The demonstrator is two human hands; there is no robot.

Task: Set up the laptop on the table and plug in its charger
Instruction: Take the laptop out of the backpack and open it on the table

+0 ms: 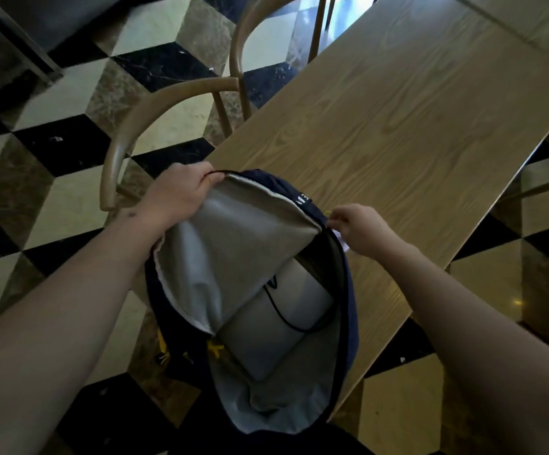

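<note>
Laptop [276, 326] lies inside the open bag [348, 323], lower centre, cable [286, 318] across it. Our left hand [181, 192] pinches the flap, right hand [358, 228] the zipper pull; widen the mouth before lifting.

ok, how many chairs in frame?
2, both along the table's left edge: a near chair by the left hand, a far chair behind it. Others may sit outside the frame.

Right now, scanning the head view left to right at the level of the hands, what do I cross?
Curved wooden chair arm → left hand holding the backpack's open flap → right hand pinching the zipper edge → bare wooden table.
</note>
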